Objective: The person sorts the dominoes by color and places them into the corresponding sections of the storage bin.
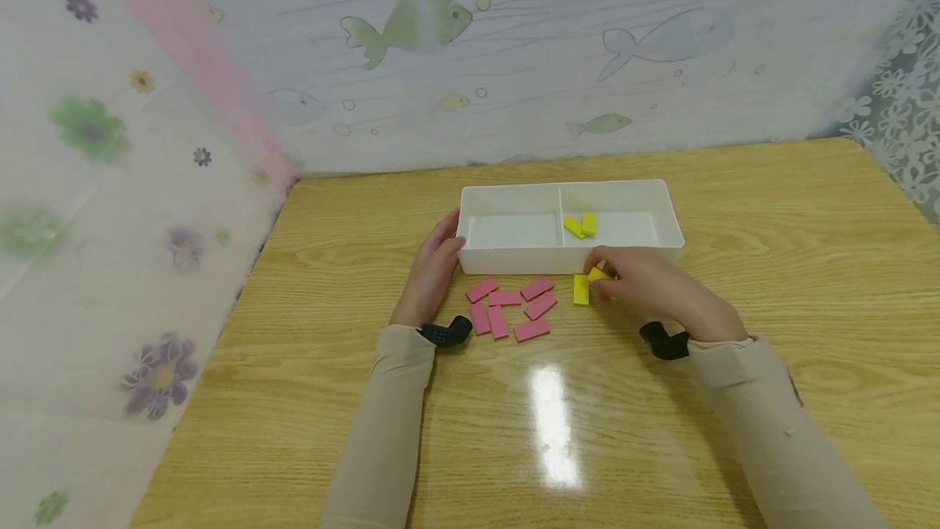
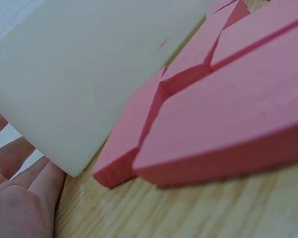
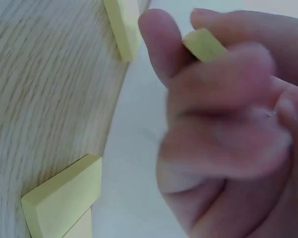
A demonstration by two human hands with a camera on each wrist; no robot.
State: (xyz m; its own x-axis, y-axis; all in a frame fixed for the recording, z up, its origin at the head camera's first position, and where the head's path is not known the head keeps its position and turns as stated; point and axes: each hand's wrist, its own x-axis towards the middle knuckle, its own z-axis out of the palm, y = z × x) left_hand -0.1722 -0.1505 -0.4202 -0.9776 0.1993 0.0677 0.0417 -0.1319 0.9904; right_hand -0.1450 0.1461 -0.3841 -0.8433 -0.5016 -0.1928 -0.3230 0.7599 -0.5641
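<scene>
A white two-compartment box (image 1: 514,260) lies across the table. My left hand (image 1: 427,276) rests against its left end; in the left wrist view the left hand's fingers (image 2: 12,158) lie fairly straight along the box wall (image 2: 89,79). Just in front of the box, my right hand (image 1: 646,284) pinches a yellow block (image 3: 204,44) between thumb and fingers. Beside it a yellow block (image 1: 581,290) lies on the table. Two yellow blocks (image 1: 589,224) sit in the right compartment. The right wrist view shows more yellow blocks (image 3: 64,198) on the table, mostly covered by my hand from above.
Several pink blocks (image 1: 505,298) lie loosely grouped on the wooden table (image 1: 470,431) before the box's left half, close to my left wrist. A patterned curtain (image 1: 514,104) hangs behind the table, and another flowered sheet (image 1: 88,268) runs along the left side.
</scene>
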